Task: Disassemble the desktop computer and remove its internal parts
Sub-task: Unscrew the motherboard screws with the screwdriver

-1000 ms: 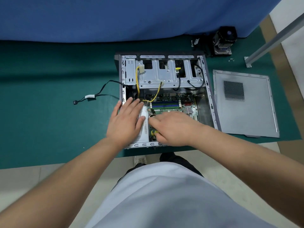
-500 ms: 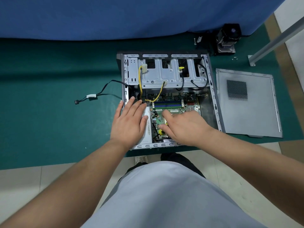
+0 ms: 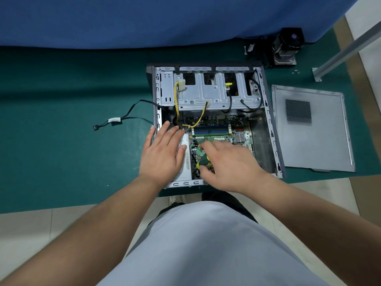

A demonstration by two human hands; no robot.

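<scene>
Inside the open computer case [image 3: 268,129], a bare metal floor strip lies free along the right wall, right of the motherboard [image 3: 224,131]. The far half is blocked by the drive cage [image 3: 208,91] and its yellow cables [image 3: 177,98]. The left hand [image 3: 162,153] covers the power supply [image 3: 184,162] at near left; the right hand [image 3: 228,166] covers the board's near part. The side panel [image 3: 321,145] lies on the mat right of the case.

1. A green mat [image 3: 61,141] covers the table.
2. A blue cloth [image 3: 144,17] hangs behind its far edge.
3. The pale tiled floor [image 3: 26,228] shows below.
4. A grey metal bar [image 3: 348,46], perhaps a frame leg, slants at right.
</scene>
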